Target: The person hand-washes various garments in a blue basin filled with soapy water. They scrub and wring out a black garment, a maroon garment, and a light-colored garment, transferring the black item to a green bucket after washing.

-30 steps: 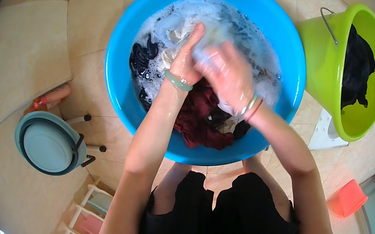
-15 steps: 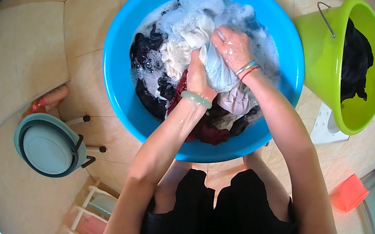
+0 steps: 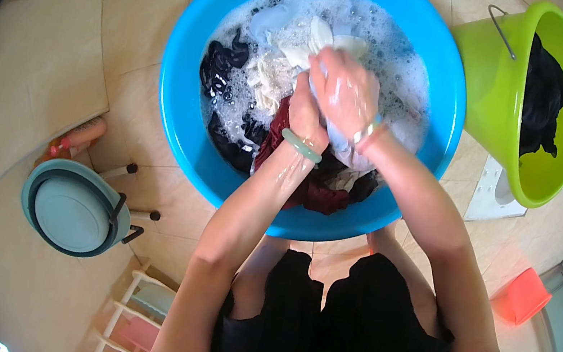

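Note:
A large blue basin (image 3: 170, 148) holds soapy water and wet clothes. Over it, my left hand (image 3: 307, 113) is closed around a wet white and pale blue cloth (image 3: 336, 140). My right hand (image 3: 347, 92), slightly blurred and wet with suds, grips the same cloth just above and to the right, knuckles up. White folds (image 3: 321, 34) stick out beyond the fingers. Left of my hands lie a cream crinkled cloth (image 3: 265, 80) and black clothes (image 3: 222, 69). A dark red cloth (image 3: 325, 199) lies below my wrists. Foam (image 3: 397, 62) hides much of the water.
A lime-green bucket (image 3: 486, 97), with black cloth (image 3: 542, 98) inside, leans close to the basin's right side. A grey-green collapsible basin (image 3: 72, 214) is at left, above a white rack (image 3: 123, 309). A coral-red container (image 3: 524, 295) sits on the tiles at right.
My right hand has shifted slightly right and down over the cloth, turning its knuckles up. White folds now spread above my fingers. My left hand keeps its hold, slightly lower.

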The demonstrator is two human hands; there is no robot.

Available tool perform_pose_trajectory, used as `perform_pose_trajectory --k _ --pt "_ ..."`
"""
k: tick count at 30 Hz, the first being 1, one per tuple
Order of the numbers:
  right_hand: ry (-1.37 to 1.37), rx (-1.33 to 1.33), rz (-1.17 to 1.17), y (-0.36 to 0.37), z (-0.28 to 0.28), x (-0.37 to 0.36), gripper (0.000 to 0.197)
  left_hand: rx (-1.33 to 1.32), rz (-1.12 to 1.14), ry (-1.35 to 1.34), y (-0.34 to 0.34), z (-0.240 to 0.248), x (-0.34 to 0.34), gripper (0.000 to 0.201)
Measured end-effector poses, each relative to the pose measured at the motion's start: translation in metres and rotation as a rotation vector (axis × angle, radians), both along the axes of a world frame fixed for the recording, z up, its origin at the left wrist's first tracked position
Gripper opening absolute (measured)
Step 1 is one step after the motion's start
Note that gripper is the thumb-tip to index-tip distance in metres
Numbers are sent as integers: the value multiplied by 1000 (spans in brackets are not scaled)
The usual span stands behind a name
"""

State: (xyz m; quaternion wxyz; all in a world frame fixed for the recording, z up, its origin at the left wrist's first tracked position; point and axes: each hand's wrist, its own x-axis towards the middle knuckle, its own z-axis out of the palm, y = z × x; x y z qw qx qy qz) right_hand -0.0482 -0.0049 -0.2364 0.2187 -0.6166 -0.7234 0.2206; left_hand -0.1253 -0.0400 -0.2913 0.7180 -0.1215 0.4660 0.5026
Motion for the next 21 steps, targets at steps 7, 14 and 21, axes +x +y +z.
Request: perform_pose_trajectory --k 7,14,21 --pt "-110 -117 34 -2 0 -3 18 23 -22 -74 -7 2 -10 40" --pt "70 -37 100 -37 5 2 15 194 80 -261 -16 -18 -11 31" --pt "43 -154 -268 37 -61 50 31 75 -69 101 17 36 -5 38"
